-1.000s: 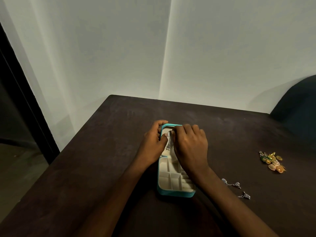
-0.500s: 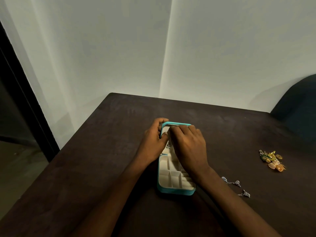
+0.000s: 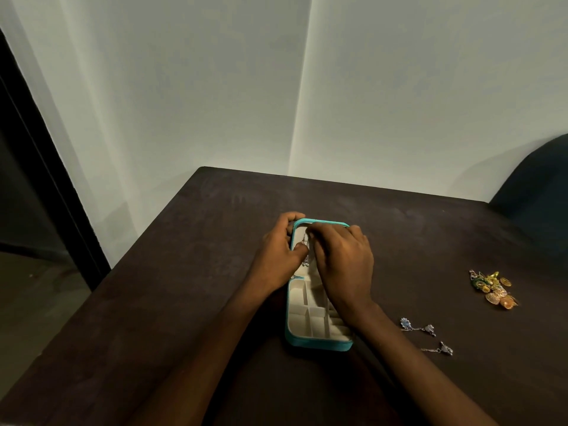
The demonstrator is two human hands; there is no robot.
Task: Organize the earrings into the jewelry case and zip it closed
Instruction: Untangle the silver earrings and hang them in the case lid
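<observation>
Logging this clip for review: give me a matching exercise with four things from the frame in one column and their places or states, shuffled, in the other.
Things:
1. jewelry case
2. silver earring
3. gold and green earrings
4. silver drop earrings

Places or states:
A. piled on the table near its right side
B. lying loose on the table just right of the right forearm
C. open on the table, cream compartments showing
D. in the lid half of the case, between the left hand and right hand

Pairs: 1-C, 2-D, 3-A, 4-B
</observation>
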